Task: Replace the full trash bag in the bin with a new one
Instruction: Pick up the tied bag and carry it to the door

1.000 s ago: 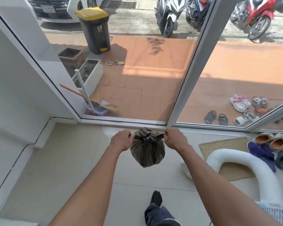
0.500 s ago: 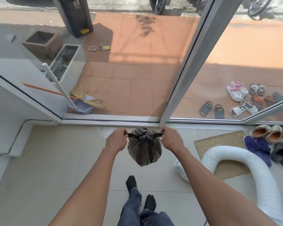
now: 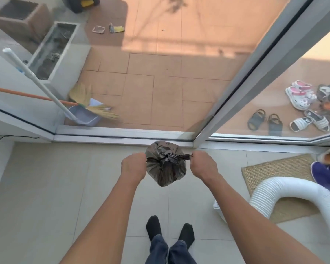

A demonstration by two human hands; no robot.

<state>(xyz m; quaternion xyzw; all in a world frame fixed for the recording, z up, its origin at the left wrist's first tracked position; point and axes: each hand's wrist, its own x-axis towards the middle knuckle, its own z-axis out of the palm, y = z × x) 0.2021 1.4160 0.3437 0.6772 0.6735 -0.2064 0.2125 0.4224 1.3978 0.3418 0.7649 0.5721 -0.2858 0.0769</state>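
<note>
Fingers (image 3: 195, 156) pinch knotted trash bag (image 3: 165, 168) ends

The full trash bag (image 3: 165, 169) is dark, shiny, bulging and knotted at its top, its two tied ends stretched sideways, hanging clear above the tiled floor (image 3: 46, 187).

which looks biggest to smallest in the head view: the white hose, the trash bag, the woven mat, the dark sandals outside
1. white hose, though it lies nearest the camera, which inflates it
2. woven mat, partly covered by the hose
3. trash bag, held up by left hand and right hand
4. dark sandals, farther off behind glass
</note>
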